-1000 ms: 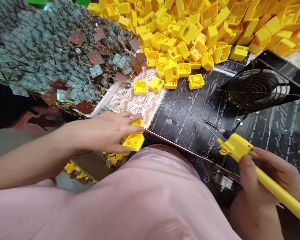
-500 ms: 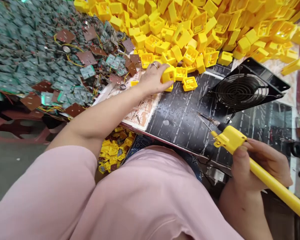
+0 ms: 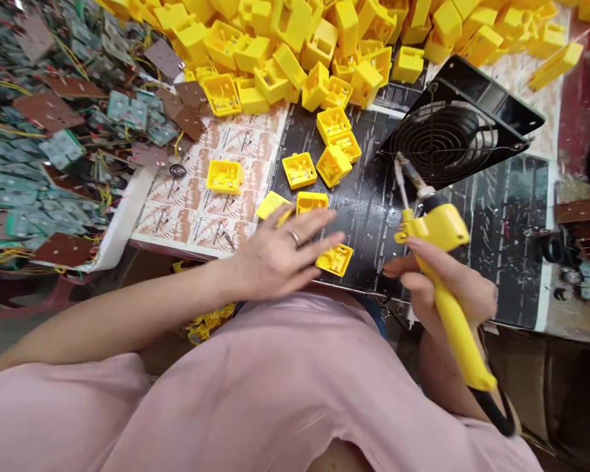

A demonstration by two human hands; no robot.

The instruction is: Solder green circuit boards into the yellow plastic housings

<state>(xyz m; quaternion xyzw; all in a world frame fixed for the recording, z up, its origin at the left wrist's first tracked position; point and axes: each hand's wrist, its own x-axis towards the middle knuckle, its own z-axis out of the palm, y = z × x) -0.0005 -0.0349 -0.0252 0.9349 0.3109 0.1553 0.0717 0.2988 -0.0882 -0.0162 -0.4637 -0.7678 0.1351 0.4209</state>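
Note:
My left hand (image 3: pixel 288 252) lies palm down with fingers spread, low over several small yellow plastic cases near the bench's front edge. One yellow case (image 3: pixel 335 259) shows by its fingertips, and another yellow case (image 3: pixel 311 202) sits just beyond the fingers. A yellow perforated piece (image 3: pixel 273 206) is partly covered by the hand. In my right hand (image 3: pixel 452 282) is a yellow soldering iron (image 3: pixel 445 288), its metal tip pointing away, in front of the black fan. Beside that tip runs a thin metal tube on the same tool.
A black square fan (image 3: pixel 452 131) with a wire grille stands tilted on the dark bench mat (image 3: pixel 501 249). Yellow cases (image 3: pixel 275 72) are heaped along the back. Green and brown circuit boards (image 3: pixel 49 111) with yellow wires pile up at left.
My left hand has come back from the heap toward the front edge, and its fingers have spread. Several cases now lie loose there. The soldering iron has moved left and points more upright.

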